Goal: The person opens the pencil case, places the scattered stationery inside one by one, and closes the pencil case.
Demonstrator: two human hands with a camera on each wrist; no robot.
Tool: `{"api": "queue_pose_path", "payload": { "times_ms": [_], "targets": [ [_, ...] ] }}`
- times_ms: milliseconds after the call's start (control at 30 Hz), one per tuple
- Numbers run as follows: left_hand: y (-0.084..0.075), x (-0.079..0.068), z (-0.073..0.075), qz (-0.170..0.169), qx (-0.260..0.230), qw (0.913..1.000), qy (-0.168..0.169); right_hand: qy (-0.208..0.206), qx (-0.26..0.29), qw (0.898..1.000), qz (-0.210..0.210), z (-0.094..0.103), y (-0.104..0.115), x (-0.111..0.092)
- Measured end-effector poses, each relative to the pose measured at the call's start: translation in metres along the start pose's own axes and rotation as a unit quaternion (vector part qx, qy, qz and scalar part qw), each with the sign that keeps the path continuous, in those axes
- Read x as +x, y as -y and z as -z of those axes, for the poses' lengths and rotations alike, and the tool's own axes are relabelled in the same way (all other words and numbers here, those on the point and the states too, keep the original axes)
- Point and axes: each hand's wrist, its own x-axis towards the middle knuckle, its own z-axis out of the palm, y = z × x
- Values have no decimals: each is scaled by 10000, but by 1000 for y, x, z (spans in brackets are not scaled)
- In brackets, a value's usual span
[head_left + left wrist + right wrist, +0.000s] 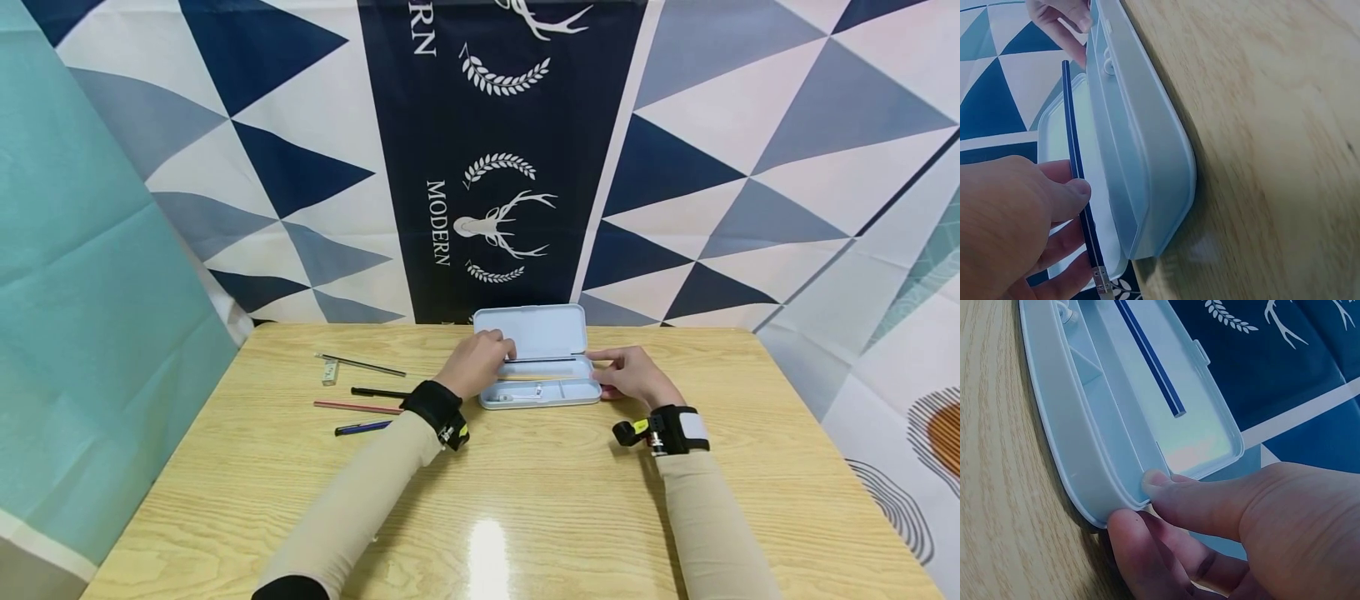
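Observation:
An open light-blue pencil case (540, 403) stands at the back of the table, lid (530, 329) raised against the wall cloth. My left hand (480, 362) pinches a dark blue pencil (1074, 131) between thumb and fingers, its metal ferrule (1100, 273) near the palm side. The pencil lies level above the case, lengthwise in front of the lid. With thumb and fingertips, my right hand (633, 375) grips the right end of the case; the right wrist view shows the thumb on the rim. A yellow pencil (555, 378) lies inside the case, and a small whitish item (538, 389) sits in the front compartment.
Left of the case lie a dark pencil (371, 366), a small eraser-like block (330, 372), a black pen (378, 392), a reddish pencil (356, 407) and a blue pen (362, 428). The patterned cloth (495, 167) hangs right behind the table's back edge.

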Motion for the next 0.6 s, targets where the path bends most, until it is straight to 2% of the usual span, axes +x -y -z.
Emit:
{"api": "queue_pose_path", "payload": {
  "times_ms": [333,600],
  "targets": [
    [-6,7,-6,-82,-73,9997,-199,-14,95,9999,-58,-1,-1,1],
    [-12,11,-10,9,-310,9994,-138,-2,35,10000,27,-1,0,2]
  ]
}}
